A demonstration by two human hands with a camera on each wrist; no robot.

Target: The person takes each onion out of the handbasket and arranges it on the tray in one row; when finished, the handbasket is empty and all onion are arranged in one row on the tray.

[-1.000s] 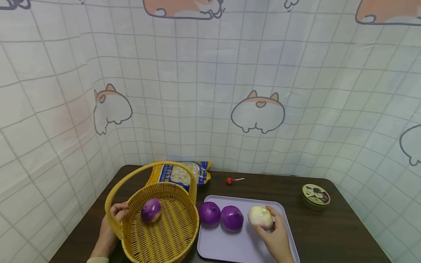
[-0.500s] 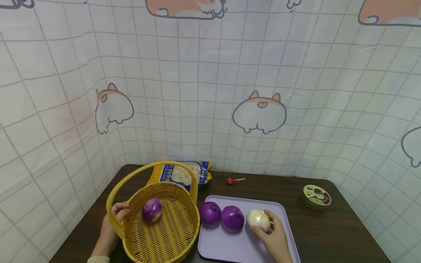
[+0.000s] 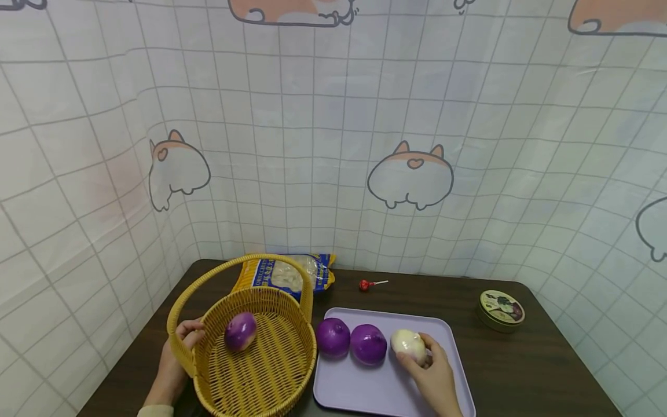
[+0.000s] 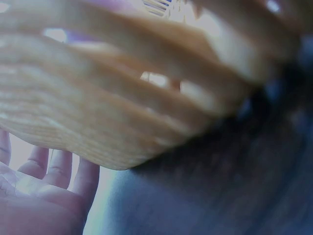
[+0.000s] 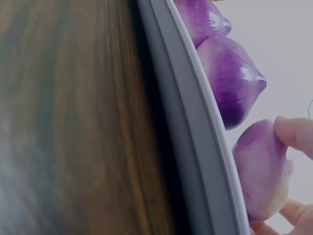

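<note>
My right hand (image 3: 435,373) pinches a pale onion (image 3: 408,346) with a faint purple tinge, at the right part of the lilac tray (image 3: 359,391). In the right wrist view, thumb and fingers lie on either side of this onion (image 5: 261,171). I cannot tell whether it touches the tray. A purple onion (image 3: 368,345) and another purple onion (image 3: 333,337) sit to its left. My left hand (image 3: 174,359) touches the left side of the yellow wicker basket (image 3: 260,379), by the handle's base; its fingertips are hidden in the left wrist view. Inside the basket lies a purple onion (image 3: 241,332).
Behind the basket lies a blue and yellow pasta bag (image 3: 292,272). A red lollipop (image 3: 365,285) is beyond the tray, and a round green tin (image 3: 501,311) stands at the right. The basket's tall handle (image 3: 229,266) arches above it. A patterned curtain hangs behind the dark table (image 3: 542,370).
The right hand has shifted slightly left with the pale onion, which has turned a little in the fingers. The left hand and basket stay where they were.
</note>
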